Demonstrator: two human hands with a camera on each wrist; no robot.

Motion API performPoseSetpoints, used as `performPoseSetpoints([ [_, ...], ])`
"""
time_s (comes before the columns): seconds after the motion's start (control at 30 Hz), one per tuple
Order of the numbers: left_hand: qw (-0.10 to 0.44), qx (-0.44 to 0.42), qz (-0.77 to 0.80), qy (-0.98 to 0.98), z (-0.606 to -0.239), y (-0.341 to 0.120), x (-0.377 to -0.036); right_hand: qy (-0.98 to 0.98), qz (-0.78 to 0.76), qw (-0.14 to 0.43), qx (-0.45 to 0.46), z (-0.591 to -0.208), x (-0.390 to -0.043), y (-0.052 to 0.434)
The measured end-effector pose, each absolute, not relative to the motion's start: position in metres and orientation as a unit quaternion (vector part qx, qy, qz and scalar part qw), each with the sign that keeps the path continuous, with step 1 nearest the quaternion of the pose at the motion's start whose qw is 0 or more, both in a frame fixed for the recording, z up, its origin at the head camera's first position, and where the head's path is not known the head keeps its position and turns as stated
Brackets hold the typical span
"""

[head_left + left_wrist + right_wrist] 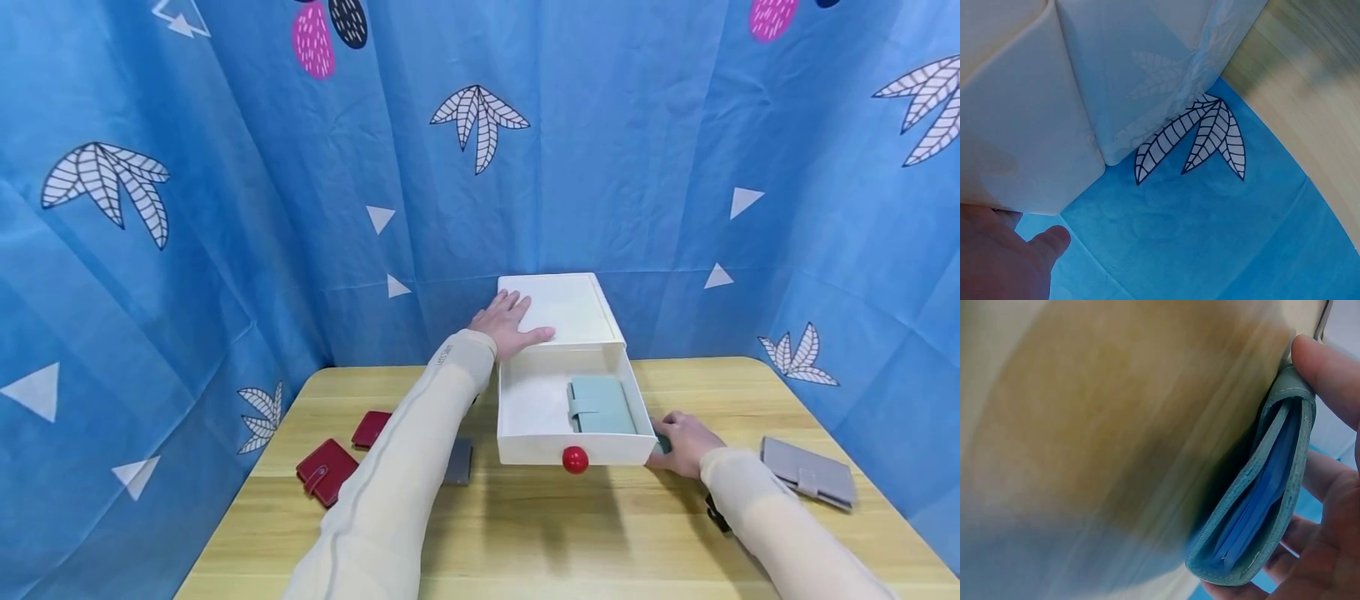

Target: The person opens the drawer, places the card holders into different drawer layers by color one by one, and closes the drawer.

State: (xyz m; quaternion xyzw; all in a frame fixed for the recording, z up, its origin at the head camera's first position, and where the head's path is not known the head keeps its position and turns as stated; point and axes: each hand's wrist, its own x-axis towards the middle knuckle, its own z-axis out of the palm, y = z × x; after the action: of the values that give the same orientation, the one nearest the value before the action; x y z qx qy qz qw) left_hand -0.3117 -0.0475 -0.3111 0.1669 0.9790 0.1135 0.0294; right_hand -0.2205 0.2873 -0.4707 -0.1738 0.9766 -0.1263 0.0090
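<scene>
My left hand (pixel 507 327) rests with spread fingers on top of a white box (pixel 573 307). Below that top, the white drawer (pixel 532 404) is pulled out toward me, its red round knob (pixel 575 459) at the front. A pale green wallet (pixel 602 406) with a strap lies in the drawer's right half. Right of the drawer, my right hand (pixel 684 445) grips a green card holder (pixel 1257 494) between thumb and fingers, low over the table. Clear bluish sleeves show inside its edge in the right wrist view.
Two red wallets, one nearer (pixel 330 472) and one farther (pixel 371 429), lie on the wooden table (pixel 555 550) at left. A dark grey wallet (pixel 458 462) is partly behind my left sleeve. Far right lies a grey wallet (pixel 808 472). Blue curtains (pixel 600 183) enclose the table.
</scene>
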Motion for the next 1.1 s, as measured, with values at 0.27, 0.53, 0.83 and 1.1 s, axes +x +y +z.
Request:
performPoseSetpoints([
  [0.27,0.034,0.164,0.127,0.978,-0.3103,-0.0502,-0.3134,0.977,-0.126,0.000,-0.174,-0.4697,-0.2177,0.2849],
  [0.53,0.033,0.169,0.132,0.976,-0.3097,-0.0527,-0.3087,0.976,-0.130,0.001,-0.175,-0.4733,-0.2175,0.2837],
  [0.83,0.030,0.178,0.124,0.976,-0.3096,-0.0518,-0.3097,0.977,-0.135,0.006,-0.167,-0.4740,-0.2131,0.2829],
  [1.1,0.028,0.176,0.129,0.976,-0.3137,-0.0535,-0.3152,0.975,-0.140,-0.002,-0.171,-0.4739,-0.2117,0.2811],
])
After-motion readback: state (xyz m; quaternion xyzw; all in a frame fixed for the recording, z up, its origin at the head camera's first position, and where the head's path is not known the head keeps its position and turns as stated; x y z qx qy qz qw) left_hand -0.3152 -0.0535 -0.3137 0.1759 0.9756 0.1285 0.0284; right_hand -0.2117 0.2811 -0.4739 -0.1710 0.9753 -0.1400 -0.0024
